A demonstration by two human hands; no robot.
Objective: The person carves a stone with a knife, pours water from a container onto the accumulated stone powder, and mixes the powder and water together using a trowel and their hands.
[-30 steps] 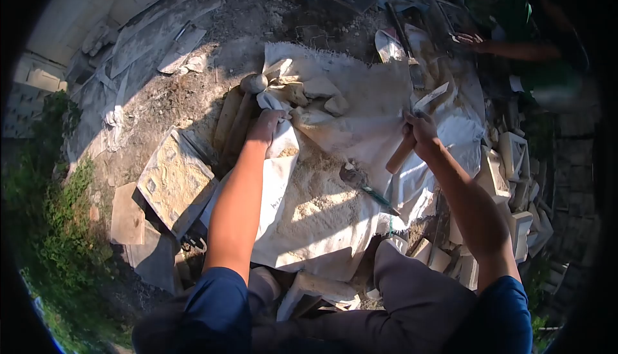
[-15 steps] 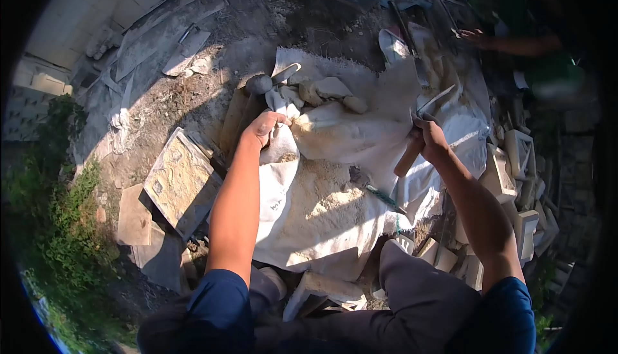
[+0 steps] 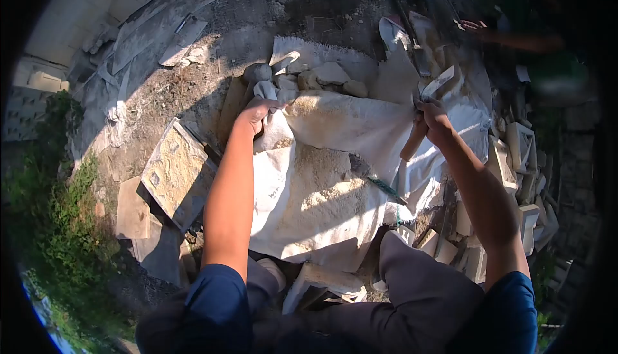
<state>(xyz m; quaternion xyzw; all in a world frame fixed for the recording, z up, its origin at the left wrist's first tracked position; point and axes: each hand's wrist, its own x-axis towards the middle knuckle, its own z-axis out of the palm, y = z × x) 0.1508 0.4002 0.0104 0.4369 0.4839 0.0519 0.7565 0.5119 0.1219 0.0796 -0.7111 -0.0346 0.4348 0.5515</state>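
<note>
A white woven sack (image 3: pixel 322 225) is spread on the ground before me, strewn with pale, sandy dust. My left hand (image 3: pixel 261 112) is closed on a bunched edge of it, beside a rounded grey object (image 3: pixel 257 72). My right hand (image 3: pixel 434 119) is closed around a wooden-handled tool (image 3: pixel 413 140) with a flat metal blade, and also pinches the sack's other side. Between the hands the cloth is lifted into a taut fold. Stone chunks (image 3: pixel 331 74) lie just beyond the fold. On the near part rests a dark green, thin tool (image 3: pixel 386 190) whose kind is unclear.
Left of the sack lies a rough stone slab (image 3: pixel 175 170), with a flat tile (image 3: pixel 133 211) beside it. Cut stone pieces (image 3: pixel 518 148) pile up at the right. Another stone block (image 3: pixel 322 283) sits between my feet. At upper right is another person's hand (image 3: pixel 473 25).
Both my hands have moved a little away from me, the right one also slightly rightward. The held fold of sack has shifted with them, and the blade has turned to show more of its flat side.
</note>
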